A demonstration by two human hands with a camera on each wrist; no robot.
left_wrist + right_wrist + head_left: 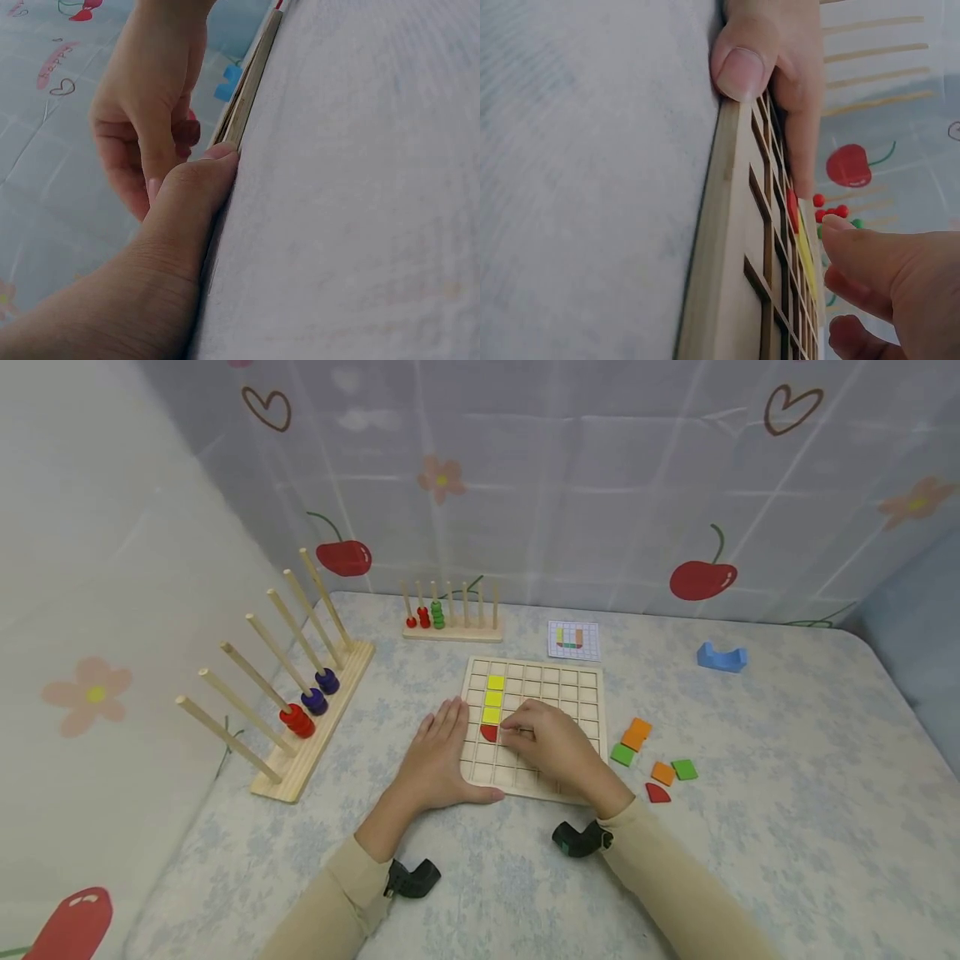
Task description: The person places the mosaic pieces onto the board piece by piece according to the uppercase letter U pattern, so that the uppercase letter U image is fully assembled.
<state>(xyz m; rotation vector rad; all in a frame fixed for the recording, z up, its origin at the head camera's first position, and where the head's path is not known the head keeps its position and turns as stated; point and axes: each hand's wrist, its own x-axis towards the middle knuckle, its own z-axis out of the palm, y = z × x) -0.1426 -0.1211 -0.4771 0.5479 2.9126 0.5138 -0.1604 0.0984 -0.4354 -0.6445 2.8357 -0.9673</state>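
A wooden grid board [547, 672] lies in front of me. My left hand [442, 764] rests along its left side, fingers extended and thumb at the front edge [712, 247]. A column of yellow square tiles [492, 699] sits in the grid, with a red quarter-round tile [489, 732] directly below. My right hand [551, 739] hovers over the board, its bent fingertips close to the red tile. In the right wrist view, the thumb [855, 240] and fingers show nothing held between them; contact with the red tile cannot be made out.
Right of the board lie orange tiles [636, 734], green tiles [685, 769] and another red tile [657, 792]. A pattern card [573, 641] and a small peg rack [452, 632] stand behind. A larger peg rack [318, 739] with rings is at left, a blue block [722, 658] at right.
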